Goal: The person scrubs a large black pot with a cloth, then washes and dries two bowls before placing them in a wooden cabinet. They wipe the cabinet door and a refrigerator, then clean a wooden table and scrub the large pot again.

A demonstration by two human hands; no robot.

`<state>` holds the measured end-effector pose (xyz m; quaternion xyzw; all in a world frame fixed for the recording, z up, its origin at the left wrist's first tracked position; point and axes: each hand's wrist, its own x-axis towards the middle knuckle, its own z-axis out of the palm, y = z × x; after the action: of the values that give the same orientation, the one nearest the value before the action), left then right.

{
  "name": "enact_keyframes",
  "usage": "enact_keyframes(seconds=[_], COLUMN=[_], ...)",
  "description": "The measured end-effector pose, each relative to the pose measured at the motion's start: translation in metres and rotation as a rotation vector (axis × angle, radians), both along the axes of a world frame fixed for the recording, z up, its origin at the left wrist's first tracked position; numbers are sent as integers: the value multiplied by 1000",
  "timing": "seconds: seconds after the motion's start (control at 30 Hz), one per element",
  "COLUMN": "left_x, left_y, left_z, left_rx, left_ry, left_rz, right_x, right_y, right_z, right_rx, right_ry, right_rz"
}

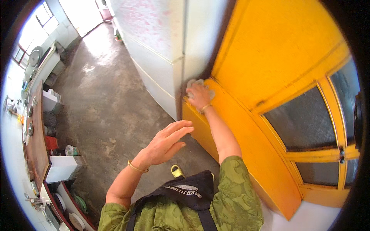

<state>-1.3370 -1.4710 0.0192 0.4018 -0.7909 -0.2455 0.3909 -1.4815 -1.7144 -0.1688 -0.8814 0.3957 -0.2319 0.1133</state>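
My right hand [199, 96] presses a pale cloth [212, 93] onto the far end of a yellow wooden cabinet's ledge [254, 144]. That hand is slightly blurred, and parts of the cloth show around its fingers. My left hand [169, 141] hangs in the air left of the ledge, holding nothing, with its fingers stretched out and the thumb apart. Glass-paned doors [303, 118] with dark knobs sit in the cabinet's upright front, to the right of my right arm. A dark apron [188, 190] covers my front.
A white panel [153, 57] with pink patterning stands against the ledge's far end. Concrete floor [101, 115] extends to the left. Along the left wall are a wooden countertop [37, 124] with several dishes and a shelf unit [66, 199] holding plates. A bright doorway [82, 16] lies beyond.
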Motion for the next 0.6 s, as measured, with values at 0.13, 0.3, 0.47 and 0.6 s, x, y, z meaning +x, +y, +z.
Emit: enact_keyframes(seconds=[0.13, 0.3, 0.47, 0.6], left_x=[83, 161, 251, 335], left_y=[16, 3, -33, -56], left_z=[-18, -43, -54, -55], left_rx=[82, 135, 175, 219], left_ry=[83, 220, 311, 298], left_rz=[210, 312, 349, 425], right_x=[41, 15, 75, 179], right_y=[56, 101, 83, 51], right_z=[1, 9, -5, -50], right_rx=[23, -49, -113, 528], right_ry=[-167, -160, -68, -291], right_rz=[250, 82, -6, 100])
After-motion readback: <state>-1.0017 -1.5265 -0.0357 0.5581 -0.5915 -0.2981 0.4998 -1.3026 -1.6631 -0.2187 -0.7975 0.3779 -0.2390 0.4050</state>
